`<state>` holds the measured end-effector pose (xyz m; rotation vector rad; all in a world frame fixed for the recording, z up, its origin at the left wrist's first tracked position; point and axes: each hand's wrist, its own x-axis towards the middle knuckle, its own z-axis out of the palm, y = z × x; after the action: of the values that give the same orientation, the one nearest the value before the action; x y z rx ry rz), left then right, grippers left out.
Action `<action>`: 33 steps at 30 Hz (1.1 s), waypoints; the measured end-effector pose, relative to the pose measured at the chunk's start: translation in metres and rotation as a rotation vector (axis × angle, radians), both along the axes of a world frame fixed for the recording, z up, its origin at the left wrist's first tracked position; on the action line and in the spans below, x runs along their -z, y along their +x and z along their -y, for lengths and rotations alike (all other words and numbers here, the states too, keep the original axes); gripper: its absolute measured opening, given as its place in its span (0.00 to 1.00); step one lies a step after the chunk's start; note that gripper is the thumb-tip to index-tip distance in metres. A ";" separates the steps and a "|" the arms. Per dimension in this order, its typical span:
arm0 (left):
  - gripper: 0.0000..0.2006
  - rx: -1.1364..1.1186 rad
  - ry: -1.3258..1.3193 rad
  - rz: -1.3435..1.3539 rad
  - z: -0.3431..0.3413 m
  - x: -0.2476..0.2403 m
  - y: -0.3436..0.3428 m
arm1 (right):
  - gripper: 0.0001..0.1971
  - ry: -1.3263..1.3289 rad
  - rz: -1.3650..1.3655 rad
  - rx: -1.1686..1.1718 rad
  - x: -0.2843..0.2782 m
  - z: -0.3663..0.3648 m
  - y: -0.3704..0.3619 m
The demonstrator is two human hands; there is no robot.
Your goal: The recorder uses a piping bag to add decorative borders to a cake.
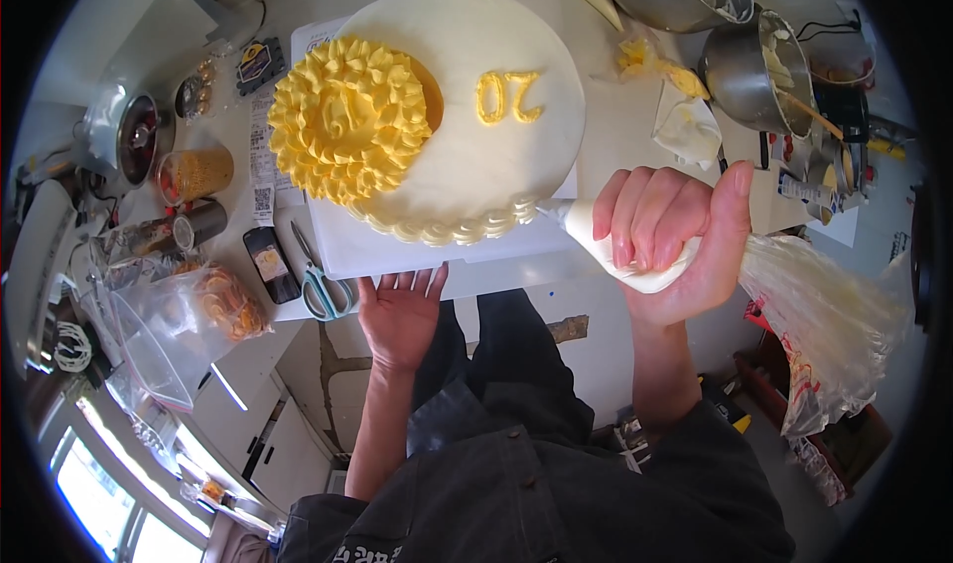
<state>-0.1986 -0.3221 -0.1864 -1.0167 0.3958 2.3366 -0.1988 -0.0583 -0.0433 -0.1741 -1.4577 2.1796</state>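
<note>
A round white cream cake (pixel 496 171) sits on a white board (pixel 342 250). A big yellow cream flower (pixel 347 116) covers its left side, and small yellow piped figures (pixel 509 97) stand at the right. Along the near rim runs a piped white shell border (pixel 437 231). My right hand (pixel 675 230) squeezes a piping bag (pixel 594 237) of white cream, its nozzle at the border's right end; whether the tip touches is unclear. The bag's clear tail trails right. Palm up, my left hand (pixel 399 315) lies open with fingertips at the board's near edge.
Scissors (pixel 323 290) and a phone (pixel 272 265) lie left of the board. Further left are a bag of orange slices (pixel 228 303) and a jar (pixel 196 176). Metal bowls (pixel 745 71) and a used piping bag (pixel 685 131) occupy the far right.
</note>
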 end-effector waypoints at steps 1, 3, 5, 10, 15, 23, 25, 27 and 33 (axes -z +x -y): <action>0.31 0.000 -0.001 0.000 0.000 0.001 0.000 | 0.33 -0.001 0.000 0.000 0.001 -0.001 0.000; 0.32 0.013 0.018 -0.017 -0.001 0.000 0.001 | 0.33 0.046 -0.011 0.028 0.004 -0.005 -0.001; 0.32 0.032 0.000 0.007 -0.004 -0.003 0.000 | 0.33 0.046 -0.009 0.033 0.005 -0.008 0.000; 0.33 0.052 0.004 0.009 -0.004 0.000 0.003 | 0.32 0.046 -0.037 -0.022 0.005 -0.007 -0.001; 0.31 0.033 -0.064 -0.002 -0.006 -0.005 0.000 | 0.32 0.041 -0.029 -0.022 0.002 -0.005 0.001; 0.29 0.064 0.006 -0.016 0.000 0.005 0.005 | 0.32 0.075 -0.042 0.006 0.006 -0.013 0.001; 0.29 0.070 0.002 -0.018 -0.004 0.000 0.003 | 0.32 0.070 -0.040 -0.010 0.004 -0.011 0.001; 0.28 0.055 -0.041 -0.004 -0.005 -0.001 0.002 | 0.32 -0.011 -0.017 -0.022 -0.002 -0.007 0.002; 0.28 0.028 -0.070 0.014 -0.003 -0.001 0.001 | 0.32 0.019 -0.007 -0.016 -0.001 -0.011 0.003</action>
<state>-0.1977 -0.3195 -0.1854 -1.0532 0.4867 2.3041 -0.1958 -0.0477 -0.0420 -0.1483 -1.4802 2.1764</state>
